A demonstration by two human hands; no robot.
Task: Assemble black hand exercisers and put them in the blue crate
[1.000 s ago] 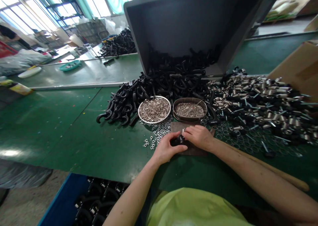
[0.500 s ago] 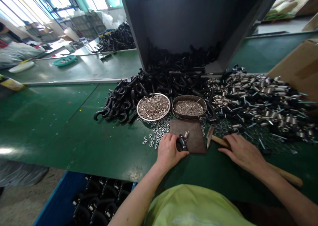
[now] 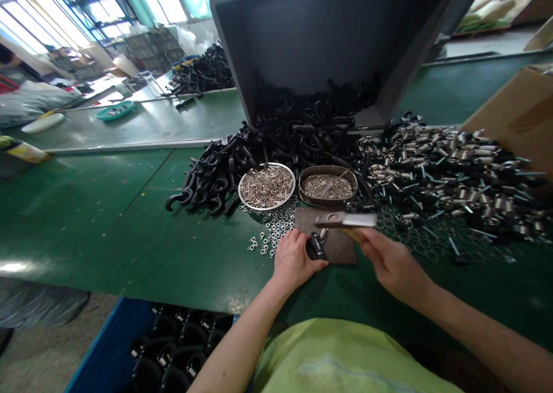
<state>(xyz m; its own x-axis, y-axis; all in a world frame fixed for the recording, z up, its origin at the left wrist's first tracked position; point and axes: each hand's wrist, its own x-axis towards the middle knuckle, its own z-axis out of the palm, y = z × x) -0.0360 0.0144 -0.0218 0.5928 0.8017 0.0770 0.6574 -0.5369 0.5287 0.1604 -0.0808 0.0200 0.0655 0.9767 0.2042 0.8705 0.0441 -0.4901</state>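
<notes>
My left hand point(image 3: 295, 258) is closed around a black hook-shaped part point(image 3: 317, 246), which it holds against a dark metal plate point(image 3: 344, 251) on the bench. A small silver spring point(image 3: 323, 233) sticks up at the far end of that part. In my right hand point(image 3: 395, 265) is a hammer point(image 3: 345, 220), gripped by its wooden handle. The hammer's head is raised above the plate, a little beyond and to the right of the black part. Small metal rings point(image 3: 276, 229) lie scattered just left of the plate.
A round dish of metal pins point(image 3: 266, 186) and an oval tin of tiny pieces point(image 3: 327, 188) stand behind the plate. Black hooks point(image 3: 211, 180) pile up around a tipped grey bin point(image 3: 337, 41). Spring-fitted parts point(image 3: 466, 174) heap at right. A blue crate point(image 3: 97, 347) sits below left.
My right hand has picked the hammer up off the bench and brought it left, over the plate. My left hand stays on the black part.
</notes>
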